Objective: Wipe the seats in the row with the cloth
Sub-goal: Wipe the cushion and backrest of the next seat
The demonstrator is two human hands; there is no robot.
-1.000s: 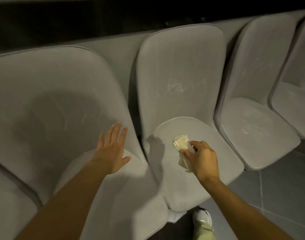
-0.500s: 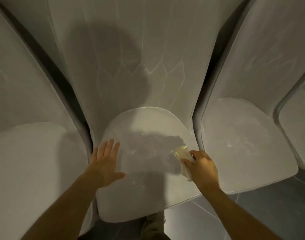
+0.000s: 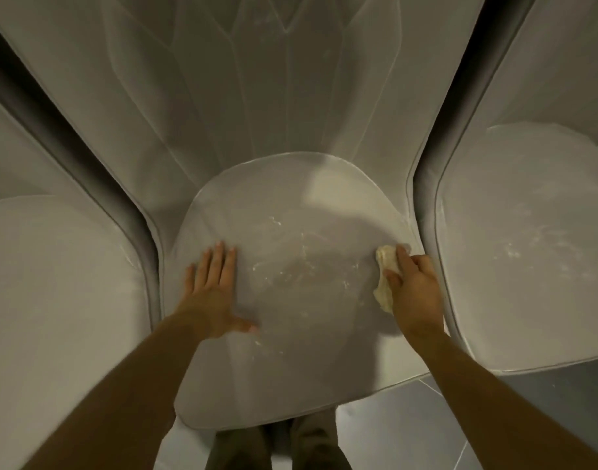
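Note:
A grey moulded seat [image 3: 290, 351] fills the middle of the head view, with faint white smears on its pan. My left hand [image 3: 212, 293] lies flat on the left side of the pan, fingers straight and thumb spread. My right hand [image 3: 414, 295] grips a crumpled cream cloth [image 3: 385, 276] and presses it on the right edge of the same pan. Most of the cloth is hidden under the fingers and palm.
A like grey seat [image 3: 53, 317] stands to the left and another seat [image 3: 528, 266] to the right, each separated by a dark gap. The tall backrest [image 3: 256, 79] rises behind the middle pan. Grey floor tiles [image 3: 426, 429] and my trouser legs [image 3: 284, 446] show below.
The view has closed in and centred on the middle seat. My left hand has settled flat on its pan, and my right hand with the cloth sits at the pan's right edge.

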